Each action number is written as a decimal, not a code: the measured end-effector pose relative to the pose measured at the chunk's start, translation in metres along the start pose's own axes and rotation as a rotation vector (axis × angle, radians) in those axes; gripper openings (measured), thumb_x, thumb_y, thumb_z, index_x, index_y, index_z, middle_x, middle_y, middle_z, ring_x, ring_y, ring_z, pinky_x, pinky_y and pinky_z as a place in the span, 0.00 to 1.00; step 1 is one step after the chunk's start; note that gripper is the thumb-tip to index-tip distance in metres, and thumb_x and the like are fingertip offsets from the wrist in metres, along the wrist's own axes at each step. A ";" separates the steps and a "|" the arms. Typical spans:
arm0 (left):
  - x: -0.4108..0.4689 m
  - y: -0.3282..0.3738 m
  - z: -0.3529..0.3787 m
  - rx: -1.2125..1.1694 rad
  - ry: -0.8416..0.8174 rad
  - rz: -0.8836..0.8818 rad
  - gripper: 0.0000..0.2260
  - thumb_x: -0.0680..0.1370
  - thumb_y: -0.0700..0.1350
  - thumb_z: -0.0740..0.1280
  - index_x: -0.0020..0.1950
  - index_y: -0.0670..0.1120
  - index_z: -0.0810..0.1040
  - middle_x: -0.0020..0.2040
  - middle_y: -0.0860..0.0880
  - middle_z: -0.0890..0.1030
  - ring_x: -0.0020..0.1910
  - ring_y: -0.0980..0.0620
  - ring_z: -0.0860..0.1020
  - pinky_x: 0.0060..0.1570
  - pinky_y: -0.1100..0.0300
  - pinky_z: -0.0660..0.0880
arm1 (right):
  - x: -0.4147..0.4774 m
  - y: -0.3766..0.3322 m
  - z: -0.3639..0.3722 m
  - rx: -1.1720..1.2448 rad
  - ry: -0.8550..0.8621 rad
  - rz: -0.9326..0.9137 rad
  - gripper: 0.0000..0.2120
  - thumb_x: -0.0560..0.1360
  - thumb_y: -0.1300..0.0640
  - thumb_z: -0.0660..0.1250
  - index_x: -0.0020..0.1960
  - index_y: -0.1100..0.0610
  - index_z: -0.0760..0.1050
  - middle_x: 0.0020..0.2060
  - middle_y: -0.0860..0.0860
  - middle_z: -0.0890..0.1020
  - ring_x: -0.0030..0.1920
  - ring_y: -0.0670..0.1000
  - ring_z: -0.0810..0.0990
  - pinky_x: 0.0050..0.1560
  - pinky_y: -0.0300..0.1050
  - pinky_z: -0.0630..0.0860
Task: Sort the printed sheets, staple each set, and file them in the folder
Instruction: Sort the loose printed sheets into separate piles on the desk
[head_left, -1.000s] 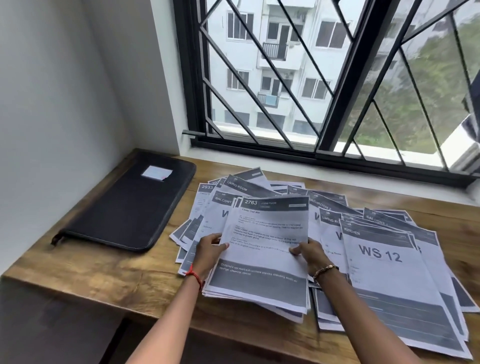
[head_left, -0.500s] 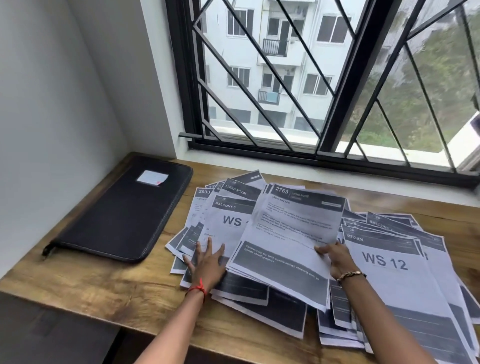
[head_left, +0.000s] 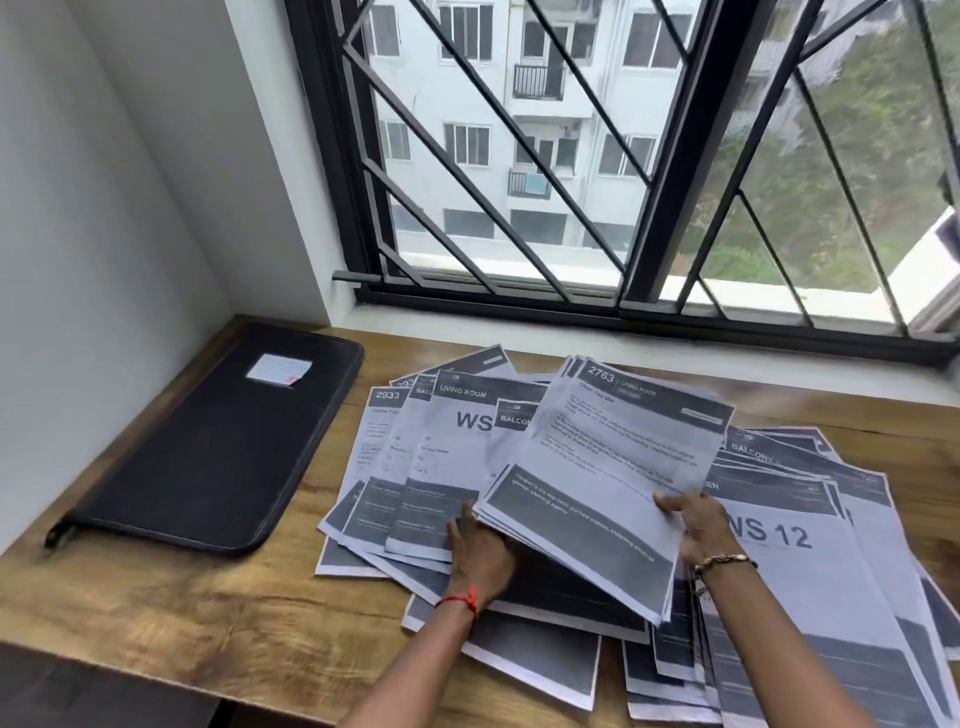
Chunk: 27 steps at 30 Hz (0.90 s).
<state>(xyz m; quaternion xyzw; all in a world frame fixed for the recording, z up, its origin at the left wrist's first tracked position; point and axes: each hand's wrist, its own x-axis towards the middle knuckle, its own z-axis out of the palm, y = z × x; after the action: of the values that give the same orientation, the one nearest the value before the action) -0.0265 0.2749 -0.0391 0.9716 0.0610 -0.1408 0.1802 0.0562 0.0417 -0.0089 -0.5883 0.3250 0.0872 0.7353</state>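
Observation:
Many printed sheets lie fanned over the wooden desk (head_left: 171, 613). My right hand (head_left: 696, 525) grips the right edge of a thin stack topped by the sheet marked 2763 (head_left: 608, 467), lifted and tilted above the rest. My left hand (head_left: 480, 551) rests flat, fingers spread, on the left fan of sheets headed LIVING ROOM (head_left: 447, 457), partly under the raised stack. A sheet marked WS 12 (head_left: 810, 587) lies to the right. The black zipped folder (head_left: 208, 441) lies shut at the left, with a white label on it. No stapler is in view.
A white wall stands on the left, and a barred window with a white sill (head_left: 623, 353) runs along the back of the desk. The desk's front edge is near my forearms. Bare wood shows in front of the folder.
My right hand carried the 2763 stack to the right and lifted it. My left hand let go of it and pressed down on the left fan of sheets, sliding under the raised stack.

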 end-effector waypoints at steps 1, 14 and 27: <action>0.001 -0.004 -0.001 -0.172 0.093 0.011 0.26 0.76 0.37 0.53 0.75 0.44 0.56 0.75 0.45 0.59 0.73 0.45 0.56 0.72 0.57 0.49 | 0.001 -0.001 0.001 -0.002 0.004 0.001 0.08 0.70 0.78 0.62 0.41 0.67 0.72 0.39 0.56 0.76 0.37 0.56 0.75 0.59 0.60 0.71; 0.029 -0.084 -0.032 -0.061 0.087 -0.081 0.27 0.81 0.56 0.51 0.77 0.49 0.46 0.77 0.50 0.40 0.75 0.50 0.38 0.69 0.41 0.34 | 0.005 -0.005 0.041 -0.046 -0.021 -0.081 0.13 0.67 0.79 0.63 0.38 0.61 0.72 0.43 0.59 0.77 0.49 0.60 0.75 0.57 0.60 0.74; 0.046 -0.129 -0.044 -0.192 0.260 0.084 0.26 0.75 0.30 0.56 0.71 0.47 0.64 0.70 0.47 0.64 0.69 0.49 0.62 0.63 0.59 0.62 | -0.022 0.024 0.096 -0.015 0.018 -0.100 0.12 0.67 0.79 0.61 0.40 0.63 0.74 0.46 0.60 0.77 0.38 0.57 0.75 0.43 0.49 0.75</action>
<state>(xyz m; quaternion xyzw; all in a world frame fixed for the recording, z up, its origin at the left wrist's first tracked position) 0.0065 0.4139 -0.0559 0.9617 0.0564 0.0001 0.2683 0.0634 0.1428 -0.0062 -0.6101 0.3010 0.0476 0.7314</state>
